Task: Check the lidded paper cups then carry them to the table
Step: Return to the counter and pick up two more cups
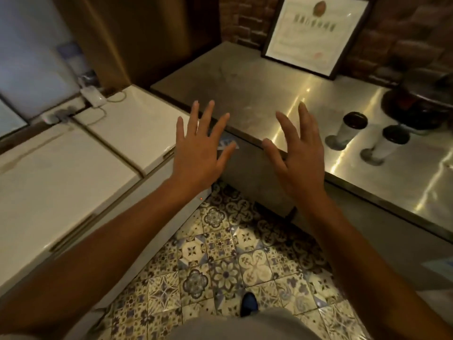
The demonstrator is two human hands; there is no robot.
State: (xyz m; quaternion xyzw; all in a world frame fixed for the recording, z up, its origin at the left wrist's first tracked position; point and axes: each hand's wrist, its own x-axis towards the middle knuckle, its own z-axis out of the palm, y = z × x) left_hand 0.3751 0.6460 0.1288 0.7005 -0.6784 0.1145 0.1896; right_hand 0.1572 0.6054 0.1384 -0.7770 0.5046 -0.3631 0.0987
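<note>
Two white paper cups with dark lids stand upright on the steel counter (257, 99) at the right: one farther back (349, 130) and one nearer (388, 144), a short gap between them. My left hand (198, 153) is stretched out with fingers spread, over the gap between the white freezer and the counter's corner. My right hand (297, 155) is also spread, hovering at the counter's front edge, left of the cups and not touching them. Both hands hold nothing.
White chest freezers (73, 173) with cables and a plug strip fill the left. A framed certificate (316, 33) leans on the brick wall at the counter's back. A dark round appliance (421, 101) sits behind the cups. Patterned floor tiles (232, 266) lie below.
</note>
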